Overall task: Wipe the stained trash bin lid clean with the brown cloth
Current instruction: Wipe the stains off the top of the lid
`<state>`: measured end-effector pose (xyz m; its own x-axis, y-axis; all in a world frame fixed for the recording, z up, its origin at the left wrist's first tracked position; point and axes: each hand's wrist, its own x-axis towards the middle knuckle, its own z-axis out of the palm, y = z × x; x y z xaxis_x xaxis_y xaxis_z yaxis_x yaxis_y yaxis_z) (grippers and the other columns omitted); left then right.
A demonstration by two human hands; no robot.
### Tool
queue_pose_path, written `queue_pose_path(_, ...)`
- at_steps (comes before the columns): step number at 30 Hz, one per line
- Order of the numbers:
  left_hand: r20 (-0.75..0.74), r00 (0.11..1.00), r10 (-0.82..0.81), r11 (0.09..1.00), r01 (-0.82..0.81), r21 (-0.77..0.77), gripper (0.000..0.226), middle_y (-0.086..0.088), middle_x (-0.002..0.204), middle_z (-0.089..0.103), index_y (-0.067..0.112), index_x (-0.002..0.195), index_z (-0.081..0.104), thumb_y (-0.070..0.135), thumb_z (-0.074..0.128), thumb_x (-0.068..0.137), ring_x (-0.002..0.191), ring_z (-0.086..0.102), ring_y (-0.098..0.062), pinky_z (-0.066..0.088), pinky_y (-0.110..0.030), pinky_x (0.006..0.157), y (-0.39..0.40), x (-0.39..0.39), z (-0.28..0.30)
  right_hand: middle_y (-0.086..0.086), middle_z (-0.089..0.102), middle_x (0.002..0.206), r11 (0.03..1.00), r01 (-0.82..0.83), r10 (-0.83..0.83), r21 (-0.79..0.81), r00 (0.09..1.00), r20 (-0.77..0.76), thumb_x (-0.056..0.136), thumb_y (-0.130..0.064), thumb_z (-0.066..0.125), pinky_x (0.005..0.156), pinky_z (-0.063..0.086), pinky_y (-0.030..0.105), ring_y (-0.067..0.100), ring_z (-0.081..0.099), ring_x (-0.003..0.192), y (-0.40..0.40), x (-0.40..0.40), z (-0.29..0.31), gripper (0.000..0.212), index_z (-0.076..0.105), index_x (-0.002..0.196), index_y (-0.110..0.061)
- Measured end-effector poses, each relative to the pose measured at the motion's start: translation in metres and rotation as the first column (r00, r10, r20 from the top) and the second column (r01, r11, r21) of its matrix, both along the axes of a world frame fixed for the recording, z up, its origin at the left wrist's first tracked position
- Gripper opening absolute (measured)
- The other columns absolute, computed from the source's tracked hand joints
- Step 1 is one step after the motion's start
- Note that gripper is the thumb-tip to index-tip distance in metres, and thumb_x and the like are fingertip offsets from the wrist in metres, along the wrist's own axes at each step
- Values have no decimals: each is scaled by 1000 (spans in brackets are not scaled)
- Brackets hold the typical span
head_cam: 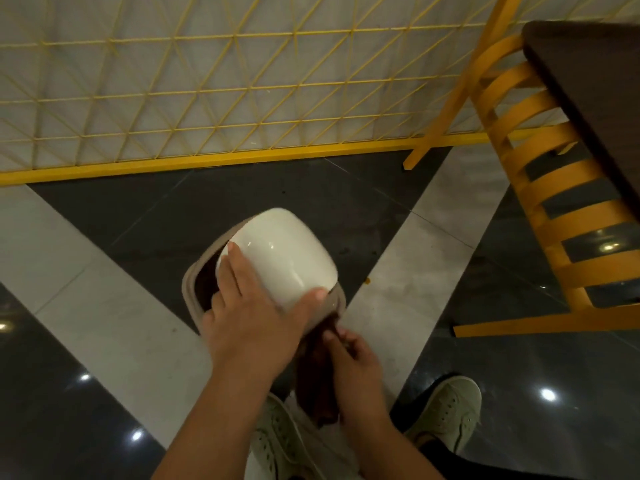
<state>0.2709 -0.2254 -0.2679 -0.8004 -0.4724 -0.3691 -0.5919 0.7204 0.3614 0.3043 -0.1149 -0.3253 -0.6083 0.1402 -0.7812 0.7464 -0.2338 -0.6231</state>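
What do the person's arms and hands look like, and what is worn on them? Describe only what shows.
Both forearms are bare, with no sleeves in view. The left hand and right hand wear no gloves; no rings, watch or bracelets show, though the picture is slightly blurred.

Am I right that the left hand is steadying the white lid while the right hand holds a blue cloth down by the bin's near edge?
Not quite: the cloth is brown, not blue, as the head view shows. The rest stands: the left hand steadies the white lid while the right hand holds the cloth by the bin's near edge.
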Motion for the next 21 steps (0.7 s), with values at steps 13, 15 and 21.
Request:
queue_pose_path(13,-145,963,229,915,-162,369,58,2,161,17,31,154,14,33,39,101,147,16,-20,15,-45,119,-68,-15,-24,-12,67,96,982,56,0,179,955,-297,93,-20,57,58,53,15,6,64,88,26,-24,33,17,64,98,-35)
queue_pose_path(15,-112,971,212,888,-144,436,57,1,159,21,32,153,14,32,37,101,145,23,-22,21,-44,115,-65,-16,-20,-11,68,98,982,26,39,186,940,-338,92,-18,58,61,53,14,6,65,91,22,-17,33,18,64,100,-33)
queue_pose_path(21,38,988,149,883,-151,445,58,0,158,26,33,154,13,32,37,101,142,29,-25,25,-46,114,-68,-7,-11,-9,65,108,977,23,51,212,939,-340,93,-15,56,83,53,23,8,61,103,11,-26,25,22,62,108,-30)
